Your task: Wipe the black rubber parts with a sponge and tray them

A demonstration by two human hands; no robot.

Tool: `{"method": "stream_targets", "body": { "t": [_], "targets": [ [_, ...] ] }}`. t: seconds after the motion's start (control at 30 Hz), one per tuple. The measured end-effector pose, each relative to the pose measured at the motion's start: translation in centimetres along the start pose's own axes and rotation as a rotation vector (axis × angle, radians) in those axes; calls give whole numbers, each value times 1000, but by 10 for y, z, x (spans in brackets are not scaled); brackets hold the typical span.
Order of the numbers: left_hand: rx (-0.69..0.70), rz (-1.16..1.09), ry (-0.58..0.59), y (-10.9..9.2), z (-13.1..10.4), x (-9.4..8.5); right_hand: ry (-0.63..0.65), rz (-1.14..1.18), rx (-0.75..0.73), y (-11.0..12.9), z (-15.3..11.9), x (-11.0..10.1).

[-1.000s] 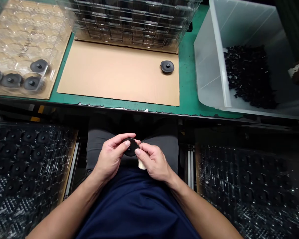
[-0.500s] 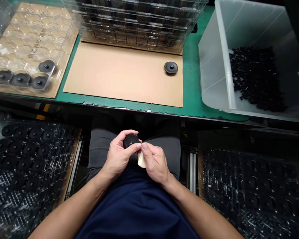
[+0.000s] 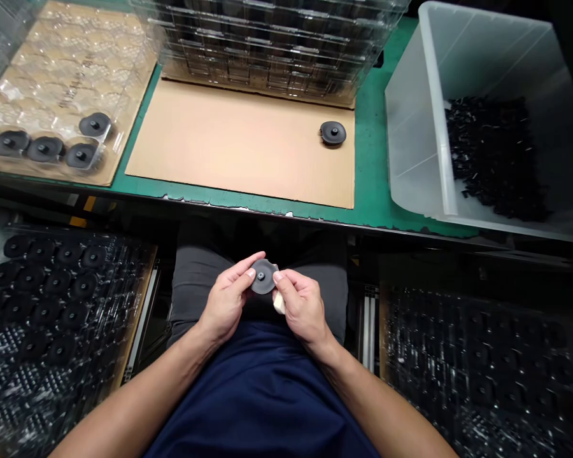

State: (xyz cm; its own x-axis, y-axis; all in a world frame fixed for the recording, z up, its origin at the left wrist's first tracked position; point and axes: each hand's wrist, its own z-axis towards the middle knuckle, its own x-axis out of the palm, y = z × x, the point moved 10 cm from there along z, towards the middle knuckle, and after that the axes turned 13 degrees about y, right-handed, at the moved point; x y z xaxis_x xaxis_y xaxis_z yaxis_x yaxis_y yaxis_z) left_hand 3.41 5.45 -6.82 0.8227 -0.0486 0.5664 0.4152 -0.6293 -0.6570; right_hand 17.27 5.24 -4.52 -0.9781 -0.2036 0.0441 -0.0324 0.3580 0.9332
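Observation:
Over my lap, below the table edge, both hands pinch one small black round part (image 3: 263, 278) with a centre hub facing up. My left hand (image 3: 225, 303) grips its left rim with thumb and fingers. My right hand (image 3: 302, 305) holds its right rim and also keeps a small cream-coloured piece (image 3: 279, 304) tucked under its fingers. A second identical black part (image 3: 333, 133) lies alone on the brown cardboard sheet (image 3: 229, 140) on the green table.
A clear blister tray (image 3: 52, 83) at the left of the table holds several black parts. Stacked clear trays (image 3: 267, 44) stand at the back. A translucent bin (image 3: 420, 127) at right holds small black pieces. Trays of parts sit low at both sides of my legs.
The black part has been turned between my fingers so its hub side faces up. The camera view has drifted slightly; my hands stay over my lap.

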Motion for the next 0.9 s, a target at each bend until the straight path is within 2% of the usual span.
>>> {"method": "stream_targets", "body": {
  "t": [0.1,0.17,0.3,0.4,0.53,0.63,0.77,0.83,0.9],
  "targets": [
    [85,62,88,-3,-6,10,-5,20,-1,-2,2,0],
    [131,156,94,-8,-9,11,21,9,-13,0,2,4],
    [141,322,-105,-18,-9,-5,151,-45,-75,8,-4,24],
    [103,258,-185,-16,-2,-15,162,-107,-58,5,-7,28],
    [-8,133,-158,0,10,-27,170,63,21,-10,-4,23],
    [-54,107,-160,5,8,-41,180,238,57,-16,-1,16],
    [-22,122,-127,-11,-6,-43,223,203,89,-12,0,10],
    [6,215,-59,-26,-13,-34,252,148,100,-8,1,9],
    [28,408,28,-40,-20,-22,271,65,80,-2,1,8]
  ]
}}
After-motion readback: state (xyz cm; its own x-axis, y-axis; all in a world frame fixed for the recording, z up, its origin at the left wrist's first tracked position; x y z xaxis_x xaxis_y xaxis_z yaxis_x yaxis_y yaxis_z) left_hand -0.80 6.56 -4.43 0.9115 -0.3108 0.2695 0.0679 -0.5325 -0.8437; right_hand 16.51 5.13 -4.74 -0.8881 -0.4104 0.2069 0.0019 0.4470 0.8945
